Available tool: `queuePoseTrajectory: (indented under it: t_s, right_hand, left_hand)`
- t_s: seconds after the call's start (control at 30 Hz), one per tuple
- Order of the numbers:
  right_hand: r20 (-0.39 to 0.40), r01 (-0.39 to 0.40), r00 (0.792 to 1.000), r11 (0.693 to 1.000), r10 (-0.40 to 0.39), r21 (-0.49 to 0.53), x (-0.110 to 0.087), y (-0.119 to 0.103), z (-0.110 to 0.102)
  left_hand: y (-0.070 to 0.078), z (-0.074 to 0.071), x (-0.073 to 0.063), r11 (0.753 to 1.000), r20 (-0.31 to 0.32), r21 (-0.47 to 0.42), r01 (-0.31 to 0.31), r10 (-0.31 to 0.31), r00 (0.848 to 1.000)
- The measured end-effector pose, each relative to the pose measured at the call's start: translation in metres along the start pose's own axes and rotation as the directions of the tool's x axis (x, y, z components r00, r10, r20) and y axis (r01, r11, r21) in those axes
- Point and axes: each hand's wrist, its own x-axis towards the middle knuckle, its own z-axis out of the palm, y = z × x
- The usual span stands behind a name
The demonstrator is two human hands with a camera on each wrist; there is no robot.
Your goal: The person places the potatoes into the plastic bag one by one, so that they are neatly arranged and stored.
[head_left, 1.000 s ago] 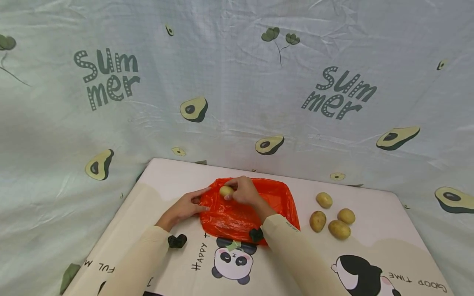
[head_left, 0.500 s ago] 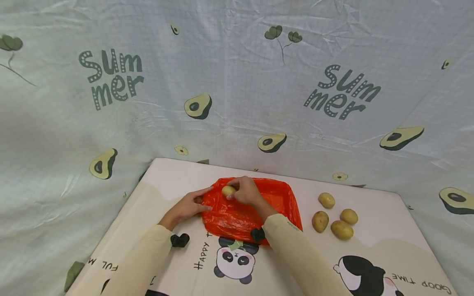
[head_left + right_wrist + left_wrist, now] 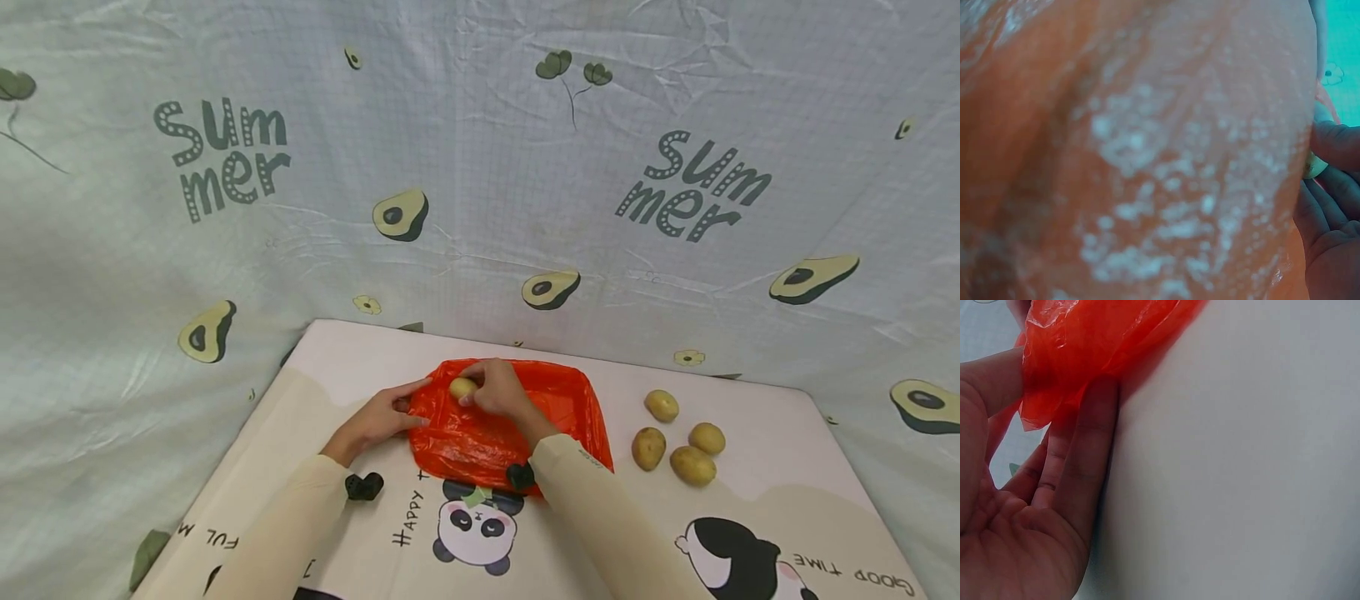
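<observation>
A red plastic bag (image 3: 480,442) lies at the table's middle, spread into a boxy shape; whether anything stiff is inside it, I cannot tell. My left hand (image 3: 378,417) holds its left edge, with the thumb over the plastic and the fingers (image 3: 1094,444) beneath it in the left wrist view. Over the bag's left part, my right hand (image 3: 497,387) pinches a small yellow potato (image 3: 462,387) between thumb and fingers. Glossy plastic (image 3: 1147,94) fills most of the right wrist view, leaving just a sliver of the potato (image 3: 1316,165) showing by the hand (image 3: 1335,244).
Several loose potatoes (image 3: 693,466) sit together on the table, right of the bag. The pale table cover (image 3: 352,342) carries panda prints (image 3: 476,529). A hanging cloth (image 3: 465,150) printed with avocados rises behind the table's far edge.
The head view has shifted slightly since the first frame. Both hands, the held potato, the bag and the loose potatoes keep nearly the same arrangement.
</observation>
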Motion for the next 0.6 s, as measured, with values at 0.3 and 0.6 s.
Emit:
queuePoseTrajectory:
  t_s: [0.3,0.6]
  right_hand:
    - [0.000,-0.016,1.000,1.000,0.016,-0.003,0.006,0.001,0.000]
    - [-0.010,-0.037,0.999,0.999,0.037,-0.009,0.010,-0.002,0.000]
  left_hand:
    - [0.001,-0.003,0.005,1.000,-0.001,0.009,0.011,-0.011,1.000]
    - [0.002,-0.009,0.012,1.000,0.014,-0.003,0.014,-0.014,1.000]
